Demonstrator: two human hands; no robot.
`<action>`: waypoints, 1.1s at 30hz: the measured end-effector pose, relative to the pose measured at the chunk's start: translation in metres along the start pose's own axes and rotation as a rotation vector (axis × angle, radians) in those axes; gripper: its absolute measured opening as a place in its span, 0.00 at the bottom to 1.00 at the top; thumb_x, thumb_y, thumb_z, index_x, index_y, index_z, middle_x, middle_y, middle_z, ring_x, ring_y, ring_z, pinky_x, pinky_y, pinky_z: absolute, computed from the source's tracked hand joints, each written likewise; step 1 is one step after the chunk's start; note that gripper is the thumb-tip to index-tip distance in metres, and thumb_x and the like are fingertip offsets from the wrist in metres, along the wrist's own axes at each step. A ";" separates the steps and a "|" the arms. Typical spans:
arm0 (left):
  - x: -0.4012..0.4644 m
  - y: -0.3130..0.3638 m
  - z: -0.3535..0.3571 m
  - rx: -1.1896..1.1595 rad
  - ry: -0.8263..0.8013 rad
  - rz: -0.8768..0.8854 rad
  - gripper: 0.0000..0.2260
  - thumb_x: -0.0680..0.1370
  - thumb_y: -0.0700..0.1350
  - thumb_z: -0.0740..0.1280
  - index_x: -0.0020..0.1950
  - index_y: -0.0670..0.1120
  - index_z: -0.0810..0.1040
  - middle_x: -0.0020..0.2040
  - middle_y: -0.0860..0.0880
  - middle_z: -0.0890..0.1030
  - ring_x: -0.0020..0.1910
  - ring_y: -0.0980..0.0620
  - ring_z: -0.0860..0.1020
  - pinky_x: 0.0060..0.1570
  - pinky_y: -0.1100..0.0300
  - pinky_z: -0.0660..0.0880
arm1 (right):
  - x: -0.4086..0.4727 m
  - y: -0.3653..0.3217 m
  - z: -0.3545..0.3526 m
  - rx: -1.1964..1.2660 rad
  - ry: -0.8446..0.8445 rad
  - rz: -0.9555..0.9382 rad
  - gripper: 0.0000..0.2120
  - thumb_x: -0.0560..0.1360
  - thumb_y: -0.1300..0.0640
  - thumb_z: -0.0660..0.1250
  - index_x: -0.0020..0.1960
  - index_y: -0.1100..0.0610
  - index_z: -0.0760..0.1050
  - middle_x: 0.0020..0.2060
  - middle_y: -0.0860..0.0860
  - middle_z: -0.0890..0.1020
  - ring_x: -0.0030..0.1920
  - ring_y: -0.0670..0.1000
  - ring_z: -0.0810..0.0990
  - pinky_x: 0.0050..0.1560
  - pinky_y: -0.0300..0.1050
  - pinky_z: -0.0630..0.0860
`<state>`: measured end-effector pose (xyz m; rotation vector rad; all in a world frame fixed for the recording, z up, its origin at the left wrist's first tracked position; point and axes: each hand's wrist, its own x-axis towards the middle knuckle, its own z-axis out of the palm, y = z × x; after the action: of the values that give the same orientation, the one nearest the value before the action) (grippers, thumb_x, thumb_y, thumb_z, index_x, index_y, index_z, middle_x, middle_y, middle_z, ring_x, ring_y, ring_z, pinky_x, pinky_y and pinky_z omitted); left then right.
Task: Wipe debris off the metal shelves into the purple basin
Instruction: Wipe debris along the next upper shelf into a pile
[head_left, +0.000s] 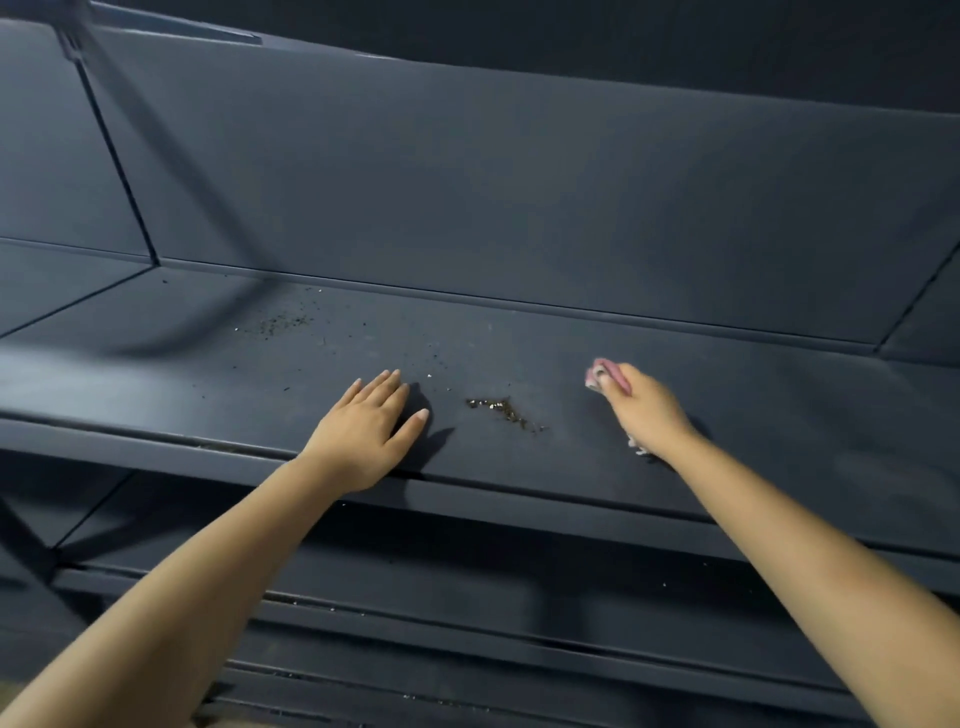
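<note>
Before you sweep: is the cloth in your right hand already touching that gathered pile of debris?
Apart. The head view shows bare dark shelf between the pink cloth gripped in the right hand and the debris pile; the left hand rests flat beyond it.

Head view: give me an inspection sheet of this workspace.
Surface: dark metal shelf, dusty, with a lower shelf beneath.
Job's things: crumb pile between the hands; finer specks at back left; pink cloth; basin not in view.
Clutter: nothing seen.
Grips: left hand flat on the shelf, fingers straight; right hand holds the cloth.
Cables: nothing seen.
Surroundings: dark back panel.
</note>
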<state>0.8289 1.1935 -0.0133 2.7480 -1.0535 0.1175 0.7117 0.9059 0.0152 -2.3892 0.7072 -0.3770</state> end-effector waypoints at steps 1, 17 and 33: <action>-0.003 -0.006 0.000 0.027 -0.010 -0.016 0.46 0.68 0.68 0.32 0.78 0.43 0.55 0.79 0.48 0.51 0.77 0.54 0.46 0.74 0.59 0.40 | -0.005 0.009 -0.003 -0.059 0.024 0.037 0.15 0.80 0.43 0.52 0.60 0.47 0.72 0.47 0.52 0.80 0.31 0.54 0.78 0.26 0.39 0.72; -0.006 -0.020 0.002 0.053 -0.043 -0.035 0.45 0.67 0.69 0.33 0.79 0.46 0.52 0.79 0.50 0.48 0.77 0.54 0.45 0.73 0.58 0.41 | -0.006 -0.100 0.113 -0.314 0.009 -0.176 0.19 0.82 0.52 0.50 0.70 0.58 0.66 0.73 0.54 0.65 0.73 0.52 0.61 0.71 0.42 0.53; -0.004 -0.023 0.005 0.069 -0.063 0.022 0.31 0.82 0.61 0.45 0.79 0.44 0.50 0.79 0.46 0.47 0.78 0.50 0.43 0.74 0.53 0.40 | -0.023 -0.057 0.060 -0.271 0.102 0.070 0.19 0.82 0.49 0.51 0.71 0.52 0.65 0.67 0.52 0.72 0.63 0.56 0.74 0.58 0.45 0.69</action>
<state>0.8412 1.2117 -0.0223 2.8194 -1.1164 0.0728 0.7409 0.9862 0.0023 -2.6039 0.9383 -0.3970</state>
